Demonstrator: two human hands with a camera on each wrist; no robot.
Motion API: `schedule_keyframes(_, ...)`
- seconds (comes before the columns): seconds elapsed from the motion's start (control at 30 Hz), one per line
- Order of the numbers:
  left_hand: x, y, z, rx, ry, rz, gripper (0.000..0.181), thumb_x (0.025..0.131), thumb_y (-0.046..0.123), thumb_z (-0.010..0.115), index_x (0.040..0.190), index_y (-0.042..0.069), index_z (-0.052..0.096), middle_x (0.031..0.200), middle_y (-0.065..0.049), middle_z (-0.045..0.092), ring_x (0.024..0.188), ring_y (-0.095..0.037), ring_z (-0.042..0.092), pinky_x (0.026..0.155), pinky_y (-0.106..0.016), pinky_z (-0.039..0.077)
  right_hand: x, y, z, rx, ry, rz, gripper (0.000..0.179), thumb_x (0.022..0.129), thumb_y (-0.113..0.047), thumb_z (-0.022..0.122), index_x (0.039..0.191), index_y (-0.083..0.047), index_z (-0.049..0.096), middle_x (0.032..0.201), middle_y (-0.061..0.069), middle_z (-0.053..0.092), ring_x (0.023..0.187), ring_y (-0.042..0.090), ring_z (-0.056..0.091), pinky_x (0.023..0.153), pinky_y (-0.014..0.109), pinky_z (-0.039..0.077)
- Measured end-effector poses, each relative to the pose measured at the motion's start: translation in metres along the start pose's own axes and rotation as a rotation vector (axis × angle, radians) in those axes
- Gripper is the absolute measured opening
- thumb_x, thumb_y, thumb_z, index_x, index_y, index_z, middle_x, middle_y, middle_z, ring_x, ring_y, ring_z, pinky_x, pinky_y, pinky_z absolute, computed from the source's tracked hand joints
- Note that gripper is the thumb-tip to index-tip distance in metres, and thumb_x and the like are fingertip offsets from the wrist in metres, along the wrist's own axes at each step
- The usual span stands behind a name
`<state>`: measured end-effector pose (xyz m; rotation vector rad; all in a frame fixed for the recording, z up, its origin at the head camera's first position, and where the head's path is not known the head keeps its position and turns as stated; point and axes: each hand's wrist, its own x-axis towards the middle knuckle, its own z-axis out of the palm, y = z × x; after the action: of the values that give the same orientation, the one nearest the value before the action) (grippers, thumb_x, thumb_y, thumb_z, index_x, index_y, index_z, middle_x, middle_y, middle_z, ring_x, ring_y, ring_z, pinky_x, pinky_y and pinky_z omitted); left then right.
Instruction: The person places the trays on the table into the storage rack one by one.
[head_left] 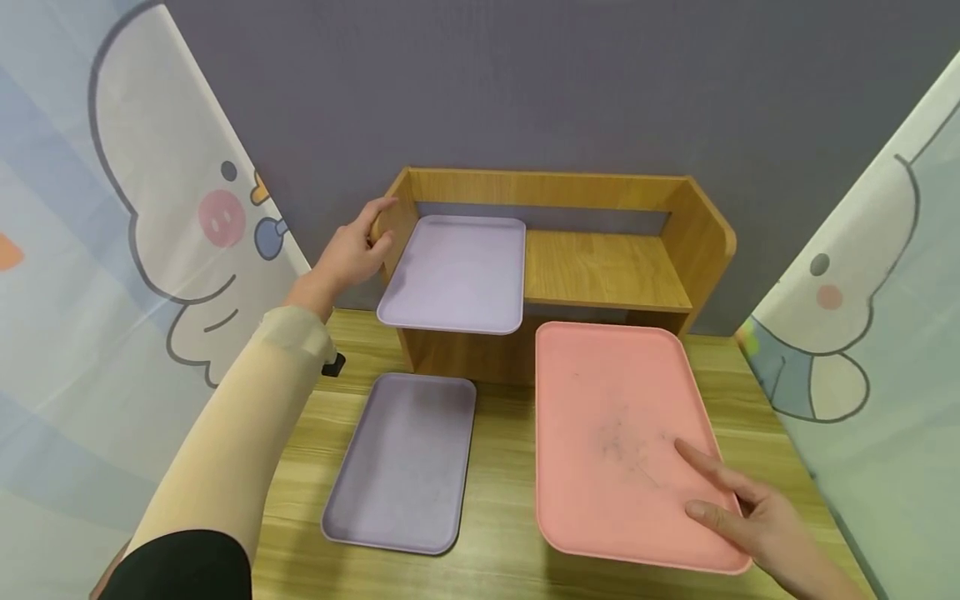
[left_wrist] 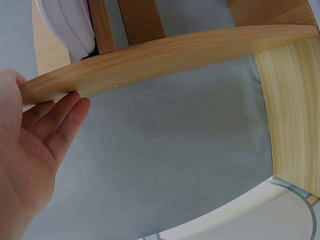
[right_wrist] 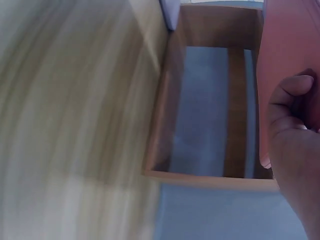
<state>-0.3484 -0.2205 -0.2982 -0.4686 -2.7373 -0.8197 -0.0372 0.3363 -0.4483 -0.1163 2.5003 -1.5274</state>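
My left hand [head_left: 351, 255] grips the left side panel [left_wrist: 165, 60] of a small wooden desk shelf [head_left: 607, 268], fingers on its outer face. A pink tray [head_left: 600, 392] with dark marks on its surface is held at its lower right edge by my right hand [head_left: 765, 521]. It appears raised above the table, in front of the shelf's right half; part of that hand's grip is hidden. On the shelf's upper board, at the left, lies a lilac tray [head_left: 459, 275], its front end jutting past the board.
Another purple tray [head_left: 408, 462] lies on the wood-grain table [head_left: 502, 500], in front of the shelf's left side. A grey panel [head_left: 540, 92] stands behind the shelf. Cartoon-printed curtains [head_left: 172, 167] hang at both sides.
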Motion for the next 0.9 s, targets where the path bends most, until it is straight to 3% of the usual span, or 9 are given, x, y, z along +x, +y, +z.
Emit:
schedule_keyframes(0.23,0.000,0.001,-0.001,0.001,0.012,0.003,0.060,0.113,0.033,0.049,0.171,0.038,0.033,0.066,0.001,0.041,0.059,-0.020,0.045,0.059,-0.039,0.043,-0.006,-0.021,-0.020,-0.122,0.079,-0.019,0.068,0.110,-0.021,0.070,0.171,-0.033,0.041,0.166,-0.032,0.043,0.135,-0.032,0.033,0.089,0.011,0.053)
schedule_keyframes(0.37,0.001,0.000,-0.002,-0.001,0.012,0.004,0.060,0.113,0.033,0.049,0.171,0.037,0.033,0.066,0.000,0.043,0.060,-0.021,0.047,0.059,-0.038,0.044,0.000,-0.024,-0.029,-0.088,0.074,-0.015,0.069,0.110,-0.018,0.068,0.171,-0.032,0.040,0.145,-0.023,0.067,0.122,-0.015,0.061,0.082,0.022,0.060)
schedule_keyframes(0.47,0.001,-0.001,-0.001,-0.002,0.012,0.006,0.060,0.113,0.031,0.049,0.171,0.037,0.033,0.066,-0.001,0.046,0.061,-0.022,0.051,0.061,-0.038,0.045,0.006,-0.026,-0.032,-0.104,0.083,-0.058,0.068,0.109,-0.014,0.069,0.170,-0.029,0.043,0.142,-0.023,0.069,0.121,-0.012,0.062,0.081,0.021,0.059)
schedule_keyframes(0.53,0.001,-0.001,-0.001,-0.001,0.014,0.009,0.060,0.113,0.031,0.049,0.171,0.036,0.033,0.067,-0.002,0.050,0.062,-0.023,0.053,0.062,-0.039,0.046,0.010,-0.028,-0.034,-0.149,0.104,-0.087,0.067,0.108,-0.015,0.071,0.169,-0.028,0.046,0.151,-0.030,0.059,0.127,-0.019,0.051,0.083,0.017,0.056)
schedule_keyframes(0.6,0.001,0.000,-0.001,-0.001,0.014,0.010,0.060,0.113,0.031,0.049,0.171,0.036,0.033,0.069,-0.004,0.052,0.064,-0.023,0.055,0.063,-0.039,0.046,0.015,-0.032,-0.036,-0.168,0.111,-0.098,0.066,0.107,-0.016,0.072,0.168,-0.028,0.048,0.152,-0.034,0.054,0.126,-0.020,0.052,0.084,0.015,0.055)
schedule_keyframes(0.73,0.000,0.001,-0.001,0.001,0.008,0.010,0.060,0.113,0.031,0.048,0.171,0.035,0.033,0.073,-0.007,0.053,0.066,-0.024,0.056,0.063,-0.039,0.046,0.025,-0.043,-0.040,-0.108,0.076,-0.052,0.066,0.109,-0.018,0.071,0.169,-0.030,0.046,0.131,-0.020,0.075,0.100,0.001,0.074,0.078,0.023,0.060)
schedule_keyframes(0.83,0.000,0.003,-0.001,0.001,0.006,0.008,0.060,0.113,0.031,0.048,0.171,0.035,0.032,0.073,-0.007,0.052,0.065,-0.025,0.054,0.063,-0.039,0.046,0.035,-0.050,-0.043,-0.038,0.036,-0.023,0.067,0.110,-0.018,0.069,0.170,-0.031,0.043,0.116,-0.010,0.082,0.084,0.016,0.080,0.074,0.031,0.063)
schedule_keyframes(0.87,-0.001,0.003,-0.001,0.002,0.007,0.008,0.060,0.113,0.031,0.048,0.171,0.034,0.032,0.073,-0.007,0.051,0.064,-0.025,0.054,0.063,-0.039,0.046,0.038,-0.052,-0.045,-0.029,0.029,-0.020,0.067,0.110,-0.018,0.069,0.170,-0.031,0.043,0.116,-0.006,0.082,0.084,0.016,0.080,0.074,0.031,0.064)
schedule_keyframes(0.9,-0.001,0.003,-0.001,0.001,0.010,0.007,0.060,0.113,0.030,0.048,0.171,0.034,0.033,0.073,-0.007,0.051,0.064,-0.025,0.054,0.063,-0.039,0.046,0.043,-0.053,-0.047,-0.042,0.026,-0.025,0.066,0.110,-0.020,0.069,0.170,-0.032,0.043,0.128,-0.008,0.079,0.091,0.010,0.079,0.076,0.029,0.063)
